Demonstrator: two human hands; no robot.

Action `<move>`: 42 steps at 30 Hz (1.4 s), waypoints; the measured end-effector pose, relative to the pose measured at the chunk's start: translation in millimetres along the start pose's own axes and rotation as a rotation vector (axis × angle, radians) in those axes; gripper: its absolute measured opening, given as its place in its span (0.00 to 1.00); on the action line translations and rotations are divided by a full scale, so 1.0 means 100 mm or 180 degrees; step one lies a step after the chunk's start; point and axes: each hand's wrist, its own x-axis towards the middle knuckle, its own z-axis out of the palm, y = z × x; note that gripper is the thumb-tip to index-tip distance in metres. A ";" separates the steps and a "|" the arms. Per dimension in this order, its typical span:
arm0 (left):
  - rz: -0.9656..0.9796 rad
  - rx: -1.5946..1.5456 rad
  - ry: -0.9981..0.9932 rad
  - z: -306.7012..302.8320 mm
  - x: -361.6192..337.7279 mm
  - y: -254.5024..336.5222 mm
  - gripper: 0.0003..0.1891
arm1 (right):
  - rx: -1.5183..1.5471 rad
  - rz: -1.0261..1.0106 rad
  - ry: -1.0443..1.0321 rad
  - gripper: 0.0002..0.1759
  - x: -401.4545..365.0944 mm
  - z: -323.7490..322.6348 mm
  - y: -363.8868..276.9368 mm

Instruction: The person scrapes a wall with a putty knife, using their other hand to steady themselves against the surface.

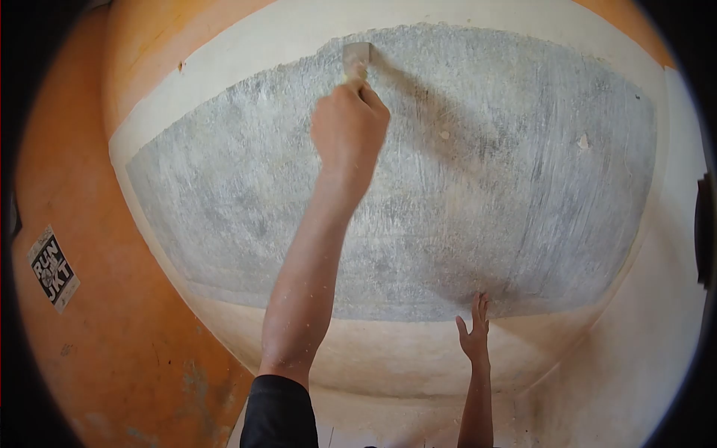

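Observation:
My left hand [349, 127], at the end of a raised arm with a black sleeve, is closed around the handle of a scraper [358, 52]. Its flat, wide blade lies against the wall near the upper edge of a large rough grey patch [299, 194]. Lower and to the right, my right hand [474, 340] is open with its fingers stretched upward. It is at the patch's lower edge; whether the palm presses on the wall cannot be told. Small pale specks dot my left forearm.
Smooth cream wall [246, 48] borders the grey patch. On the left is an orange wall [112, 299] with a black-and-white sticker [54, 269]. A pale wall [635, 321] stands on the right, with a dark object [704, 231] at its edge.

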 end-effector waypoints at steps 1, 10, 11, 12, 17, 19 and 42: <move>0.0076 -0.0013 0.0016 0.03 0.00 0.03 0.15 | 0.0015 -0.0015 0.0037 0.46 0.02 0.01 -0.01; -0.0280 -0.0115 -0.0253 0.07 -0.12 0.29 0.18 | -0.0010 0.0174 -0.0168 0.46 0.00 -0.13 -0.06; -0.0503 -0.0338 -0.0407 0.05 -0.12 0.31 0.18 | 0.0004 0.0194 -0.0209 0.46 -0.01 -0.15 -0.06; -0.0307 -0.0301 -0.0154 0.12 -0.02 0.26 0.18 | 0.0018 0.0212 -0.0264 0.46 -0.02 -0.16 -0.06; -0.0325 -0.0182 0.0071 0.18 0.13 0.09 0.18 | -0.0017 0.0205 -0.0246 0.45 -0.04 -0.13 -0.01; -0.0538 -0.0045 -0.0356 0.04 -0.15 0.01 0.18 | 0.0030 0.0148 -0.0282 0.45 -0.01 -0.19 -0.02; -0.0603 0.0114 -0.0365 -0.48 0.22 -0.39 0.17 | -0.0119 0.0244 -0.0077 0.45 0.02 0.05 -0.02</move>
